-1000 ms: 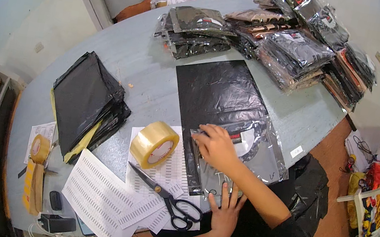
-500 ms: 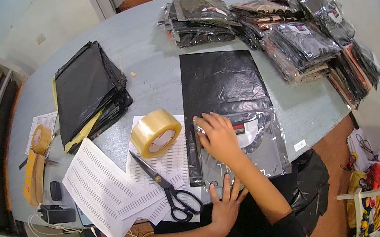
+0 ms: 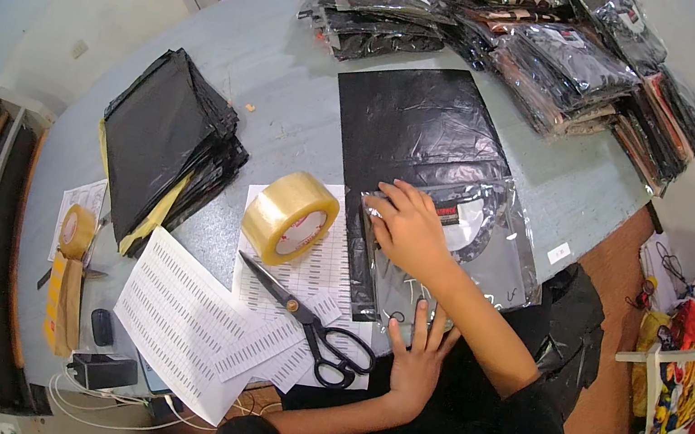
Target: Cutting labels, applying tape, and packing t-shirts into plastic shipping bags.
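Note:
A clear plastic packet with a dark folded garment [image 3: 502, 257] lies on the near end of a flat black plastic mailer bag [image 3: 417, 128] on the grey table [image 3: 286, 87]. My right hand [image 3: 406, 227] rests palm down on the packet's left edge, fingers spread toward the left. My left hand [image 3: 419, 350] lies flat on the packet's near end at the table's front edge, fingers pointing away from me. Neither hand grips anything.
A roll of clear tape [image 3: 288, 216] and black-handled scissors [image 3: 319, 332] lie on white label sheets [image 3: 174, 317] left of my hands. A stack of black bags [image 3: 163, 140] sits further left. Piles of packed garments [image 3: 565, 70] fill the far right. A smaller tape roll [image 3: 76, 229] lies at the left.
The view has tilted a little, so everything sits higher in the picture. Both hands stay on the packet in nearly the same places.

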The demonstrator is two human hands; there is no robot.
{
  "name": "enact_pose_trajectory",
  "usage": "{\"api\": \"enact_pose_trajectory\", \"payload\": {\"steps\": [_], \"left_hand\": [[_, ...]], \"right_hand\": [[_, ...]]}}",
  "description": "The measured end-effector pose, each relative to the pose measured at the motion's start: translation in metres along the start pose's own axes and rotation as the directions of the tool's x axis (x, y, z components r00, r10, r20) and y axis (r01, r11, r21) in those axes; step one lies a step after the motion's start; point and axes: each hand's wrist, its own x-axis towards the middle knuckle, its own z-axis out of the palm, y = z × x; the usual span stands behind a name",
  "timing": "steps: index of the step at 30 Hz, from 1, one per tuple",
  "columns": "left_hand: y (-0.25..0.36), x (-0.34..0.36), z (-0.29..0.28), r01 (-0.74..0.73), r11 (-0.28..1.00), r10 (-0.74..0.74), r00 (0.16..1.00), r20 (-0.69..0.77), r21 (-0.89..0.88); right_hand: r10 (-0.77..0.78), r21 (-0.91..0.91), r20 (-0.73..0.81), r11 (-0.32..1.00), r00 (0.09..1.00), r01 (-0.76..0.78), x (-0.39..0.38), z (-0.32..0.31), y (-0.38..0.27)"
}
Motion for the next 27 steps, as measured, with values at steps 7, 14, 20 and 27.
{"api": "enact_pose_trajectory", "payload": {"steps": [7,14,20,27], "left_hand": [[0.001,0.0,0.001,0.0,0.999,-0.001,1.0,-0.016,-0.034],[0.0,0.001,0.002,0.011,1.0,-0.011,1.0,-0.028,-0.023],[0.002,0.001,0.004,0.02,0.999,-0.023,0.998,-0.055,-0.045],[-0.001,0.001,-0.001,0.003,1.0,-0.004,0.998,-0.06,-0.011]], "right_hand": [[0.028,-0.037,0.009,0.999,1.0,-0.027,-0.001,0.001,-0.002],[0.079,0.113,-0.037,0.991,0.996,-0.074,0.002,-0.002,0.004],[0.059,-0.104,0.004,0.993,0.998,-0.059,-0.002,0.0,0.002],[0.227,0.212,0.257,0.935,0.939,-0.284,0.013,-0.019,0.077]]}}
